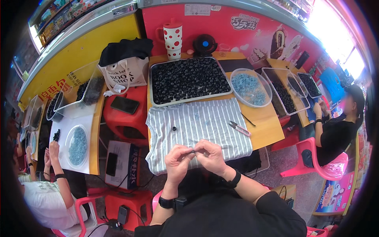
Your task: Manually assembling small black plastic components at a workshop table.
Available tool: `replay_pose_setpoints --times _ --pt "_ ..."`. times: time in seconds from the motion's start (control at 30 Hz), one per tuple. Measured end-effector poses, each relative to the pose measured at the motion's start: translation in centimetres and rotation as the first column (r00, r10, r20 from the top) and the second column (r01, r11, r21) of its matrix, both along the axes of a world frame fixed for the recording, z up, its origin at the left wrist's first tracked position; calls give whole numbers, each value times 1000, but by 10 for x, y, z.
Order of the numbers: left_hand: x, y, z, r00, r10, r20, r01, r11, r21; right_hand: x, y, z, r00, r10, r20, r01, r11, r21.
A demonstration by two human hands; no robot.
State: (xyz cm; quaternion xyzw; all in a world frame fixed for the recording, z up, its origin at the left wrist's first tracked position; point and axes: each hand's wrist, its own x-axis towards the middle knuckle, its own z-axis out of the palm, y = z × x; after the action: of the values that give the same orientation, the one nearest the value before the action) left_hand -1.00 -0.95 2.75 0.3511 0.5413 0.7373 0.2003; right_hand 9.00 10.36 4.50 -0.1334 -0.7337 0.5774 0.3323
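My left hand (pixel 177 161) and my right hand (pixel 212 157) meet fingertip to fingertip above the near edge of a grey-and-white striped cloth (pixel 189 136). Pinched between them is a small black piece (pixel 192 151), mostly hidden by the fingers. On the cloth lies one loose black ring-like piece (pixel 174 128), with a few tiny pale blue bits farther off. Small thread snips (pixel 239 128) with a pink handle rest at the cloth's right side, near a thin black strip (pixel 248 119). Beyond the cloth, a metal tray (pixel 170 103) holds many small black pieces.
A round clear tub (pixel 269 98) of pale blue bits stands right of the tray. Behind are a spotted tumbler (pixel 173 41) and a black fan (pixel 204 44). A red stool (pixel 130 120) with a phone stands left. People work at tables on both sides.
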Motion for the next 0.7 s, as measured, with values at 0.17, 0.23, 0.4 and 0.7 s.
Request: replay_pose_setpoints --times 0.17,0.23,0.4,0.7 --pt "1 1 0 1000 6 -30 -6 1000 -21 2 18 14 996 10 94 -32 971 237" --pt "-1 -1 -1 999 6 32 -5 1000 -11 3 31 18 991 8 134 -47 955 292" --pt "-3 1 -4 962 -25 271 26 1000 1 4 69 8 913 -194 358 12 891 453" --pt "-14 -5 -11 956 216 -197 -242 963 -120 -26 108 20 808 -282 518 -175 724 667"
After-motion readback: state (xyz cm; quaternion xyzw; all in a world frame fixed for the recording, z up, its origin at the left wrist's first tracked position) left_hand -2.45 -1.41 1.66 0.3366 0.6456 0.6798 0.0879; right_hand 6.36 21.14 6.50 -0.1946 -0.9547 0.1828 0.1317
